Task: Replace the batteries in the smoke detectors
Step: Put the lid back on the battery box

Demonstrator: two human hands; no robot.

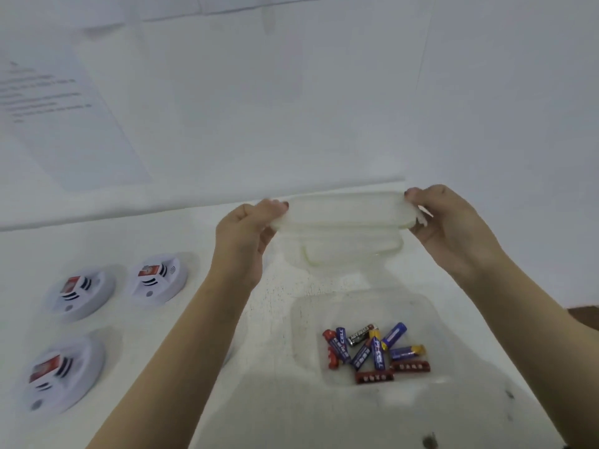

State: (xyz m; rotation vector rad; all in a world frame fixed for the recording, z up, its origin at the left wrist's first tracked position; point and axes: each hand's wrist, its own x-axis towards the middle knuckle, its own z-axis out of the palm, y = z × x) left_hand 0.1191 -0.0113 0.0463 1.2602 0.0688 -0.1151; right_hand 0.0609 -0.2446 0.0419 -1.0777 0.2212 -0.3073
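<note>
A clear plastic container (304, 322) stands open on the white table, with several blue, black and red batteries (372, 350) lying in it. Above and behind it I hold its translucent lid (343, 210) in the air. My left hand (246, 234) pinches the lid's left end and my right hand (453, 225) pinches its right end. Three white round smoke detectors lie at the left: one at the back (158, 280), one beside it (81, 294), one nearer me (61, 374). Each bears a red label.
A printed sheet of paper (55, 115) hangs on the white wall at the left. The table's right edge (551, 367) runs diagonally at the lower right, with a dark floor beyond it. Small dark marks dot the table near me.
</note>
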